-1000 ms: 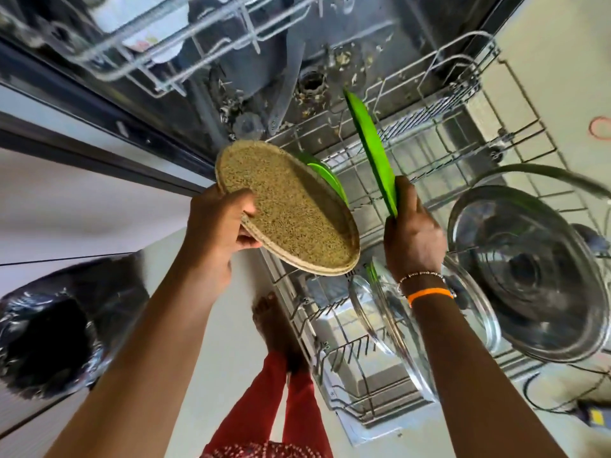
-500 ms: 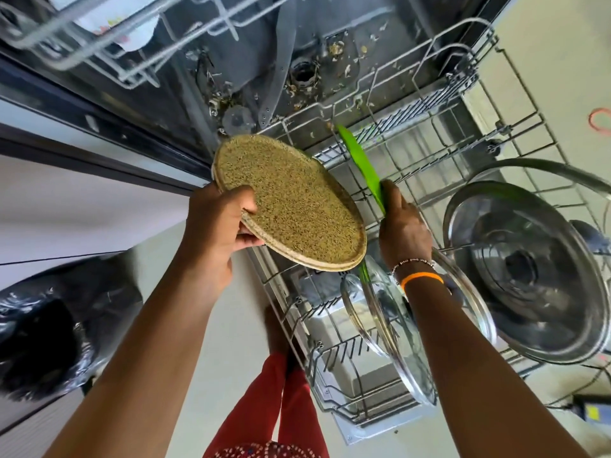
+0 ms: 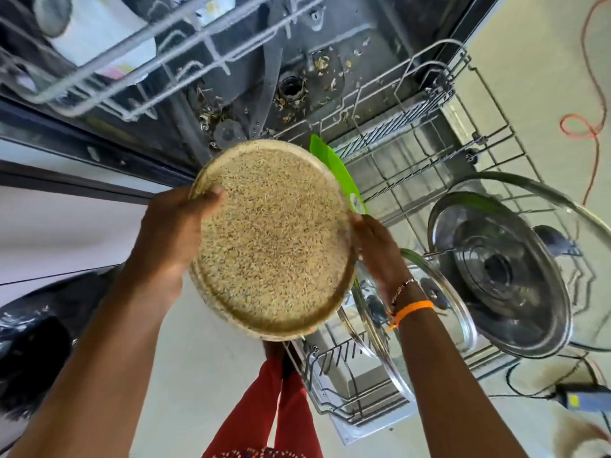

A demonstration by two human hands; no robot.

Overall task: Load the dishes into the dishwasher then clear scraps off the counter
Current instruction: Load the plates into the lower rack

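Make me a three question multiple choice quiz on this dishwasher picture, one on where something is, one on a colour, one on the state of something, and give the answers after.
1. Where does the green plate stand?
A. in the lower rack, behind the speckled plate
B. in the upper rack
C. on the floor

2. What colour is the band on the right wrist?
A. blue
B. orange
C. white

3. How is the speckled plate held?
A. by the left hand alone
B. by nobody, it lies in the rack
C. by both hands, the right hand at its far edge

Answers: 1 A, its green edge rises among the lower wires; 2 B, the band is bright orange; 3 C, a hand meets each side of the rim.
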